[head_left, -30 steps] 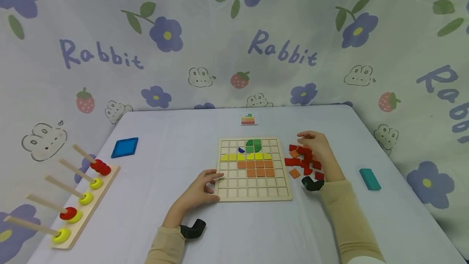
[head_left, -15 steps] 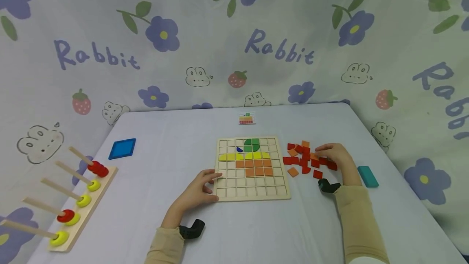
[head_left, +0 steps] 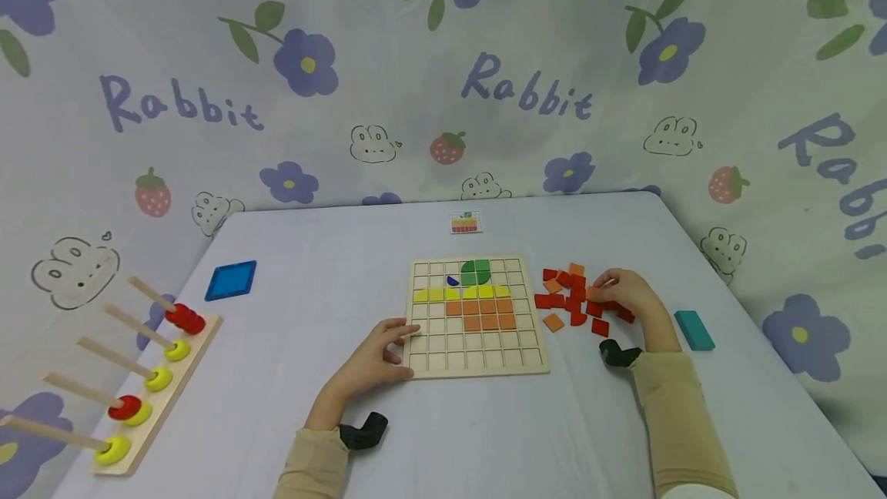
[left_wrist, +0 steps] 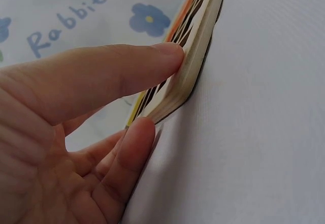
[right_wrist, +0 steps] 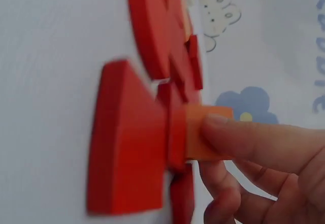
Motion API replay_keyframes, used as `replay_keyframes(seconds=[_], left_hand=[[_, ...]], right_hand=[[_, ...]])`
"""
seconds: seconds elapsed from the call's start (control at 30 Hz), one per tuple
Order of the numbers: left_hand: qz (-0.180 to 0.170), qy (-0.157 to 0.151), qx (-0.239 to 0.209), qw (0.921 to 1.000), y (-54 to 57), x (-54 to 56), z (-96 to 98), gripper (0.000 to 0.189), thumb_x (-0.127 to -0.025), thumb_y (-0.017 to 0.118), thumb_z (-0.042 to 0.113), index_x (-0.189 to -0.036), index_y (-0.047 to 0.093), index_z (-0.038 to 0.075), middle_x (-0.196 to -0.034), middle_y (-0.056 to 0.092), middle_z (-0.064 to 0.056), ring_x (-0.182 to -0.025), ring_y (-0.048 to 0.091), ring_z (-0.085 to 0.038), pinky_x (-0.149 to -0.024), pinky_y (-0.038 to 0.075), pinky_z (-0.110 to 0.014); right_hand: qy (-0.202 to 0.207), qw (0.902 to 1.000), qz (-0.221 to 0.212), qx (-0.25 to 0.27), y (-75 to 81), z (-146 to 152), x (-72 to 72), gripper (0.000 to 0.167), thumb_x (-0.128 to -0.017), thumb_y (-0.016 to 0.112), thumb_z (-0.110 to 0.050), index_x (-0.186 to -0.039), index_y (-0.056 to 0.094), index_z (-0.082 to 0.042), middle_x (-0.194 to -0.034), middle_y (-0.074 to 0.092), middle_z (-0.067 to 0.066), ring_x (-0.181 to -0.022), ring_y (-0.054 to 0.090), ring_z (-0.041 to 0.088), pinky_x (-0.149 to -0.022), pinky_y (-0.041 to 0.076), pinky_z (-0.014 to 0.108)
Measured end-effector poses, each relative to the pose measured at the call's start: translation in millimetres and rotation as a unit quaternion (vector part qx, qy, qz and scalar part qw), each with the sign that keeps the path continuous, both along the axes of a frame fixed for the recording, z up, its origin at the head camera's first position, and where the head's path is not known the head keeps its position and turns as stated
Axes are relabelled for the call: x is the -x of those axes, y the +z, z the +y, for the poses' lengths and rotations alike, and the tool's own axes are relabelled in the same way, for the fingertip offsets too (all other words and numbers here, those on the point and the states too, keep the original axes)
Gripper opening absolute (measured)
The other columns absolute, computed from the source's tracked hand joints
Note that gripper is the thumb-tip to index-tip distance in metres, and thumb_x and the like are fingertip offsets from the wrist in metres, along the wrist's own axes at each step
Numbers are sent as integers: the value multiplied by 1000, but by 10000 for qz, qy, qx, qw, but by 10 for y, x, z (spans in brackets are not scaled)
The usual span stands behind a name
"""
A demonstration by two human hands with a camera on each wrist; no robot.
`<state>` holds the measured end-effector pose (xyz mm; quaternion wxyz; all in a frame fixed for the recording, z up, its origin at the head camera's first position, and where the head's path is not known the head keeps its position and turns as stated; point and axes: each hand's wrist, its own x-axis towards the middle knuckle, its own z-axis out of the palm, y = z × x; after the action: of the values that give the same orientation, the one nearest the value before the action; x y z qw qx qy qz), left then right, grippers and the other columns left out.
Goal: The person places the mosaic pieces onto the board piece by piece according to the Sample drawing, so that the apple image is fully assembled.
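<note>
At the left edge and front-left corner of the wooden grid board [head_left: 436,345], the left hand [head_left: 370,360] rests its thumb and fingertips. Its fingers look relaxed in the left wrist view, touching the board's rim [left_wrist: 190,71]. Green, yellow, orange and dark blue pieces lie on the grid. Right of the board, the right hand [head_left: 632,295] pinches an orange square tile [right_wrist: 195,137] with thumb and fingers over the pile. Red tiles [head_left: 575,304] surround it; a red piece [right_wrist: 132,148] lies close below in the right wrist view. Some tiles are hidden by that hand.
A small pattern card [head_left: 466,222] lies behind the board. On the left are a blue tray [head_left: 231,280] and a wooden peg rack [head_left: 159,414] with red and yellow rings. A teal block [head_left: 694,330] lies at the right.
The right hand has moved right and toward the person, from the pile's far side to its right side, and now pinches an orange tile. The left hand stays at the board.
</note>
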<state>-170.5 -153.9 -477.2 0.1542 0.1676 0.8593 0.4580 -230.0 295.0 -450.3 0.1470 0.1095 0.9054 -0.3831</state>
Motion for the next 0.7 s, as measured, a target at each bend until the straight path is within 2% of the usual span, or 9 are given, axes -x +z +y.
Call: replay_keyframes(seconds=[0.17,0.23,0.33,0.5,0.7], left_hand=[[22,-44,-50,10000,-3,-4,-15,68,-71,78,8,-133,50,11,-142,29,-16,-90,52,-19,-71,46,-25],[37,-28,-44,10000,4,-7,-20,68,-71,78,8,-133,50,11,-142,29,-16,-89,52,-19,-71,46,-25],[38,2,-24,10000,12,-10,-27,68,-71,78,8,-133,50,11,-143,29,-15,-89,52,-18,-71,46,-25],[111,-44,40,9999,-6,2,-37,67,-72,78,10,-133,50,12,-143,29,-14,-92,52,-19,-72,46,-24],[172,-129,-33,9998,-2,7,-28,66,-73,78,10,-133,50,12,-142,30,-15,-96,51,-22,-73,46,-26]], right_hand=[[-88,9989,432,164,207,-220,-68,40,-83,66,-26,-111,53,0,-113,55,24,-95,49,33,-75,44,40],[-88,9968,680,422,283,-362,-63,39,-84,66,-24,-112,53,0,-116,54,24,-100,49,34,-82,43,45],[1,9914,854,989,344,-610,-19,35,-85,65,-20,-112,54,0,-115,55,21,-101,49,32,-85,41,45],[452,9811,878,1662,299,-1054,71,30,-84,66,-16,-109,58,-1,-101,60,12,-89,56,27,-81,44,41],[994,9770,928,1641,208,-1579,73,22,-81,70,-14,-99,64,-3,-92,64,8,-87,57,23,-79,46,37]])
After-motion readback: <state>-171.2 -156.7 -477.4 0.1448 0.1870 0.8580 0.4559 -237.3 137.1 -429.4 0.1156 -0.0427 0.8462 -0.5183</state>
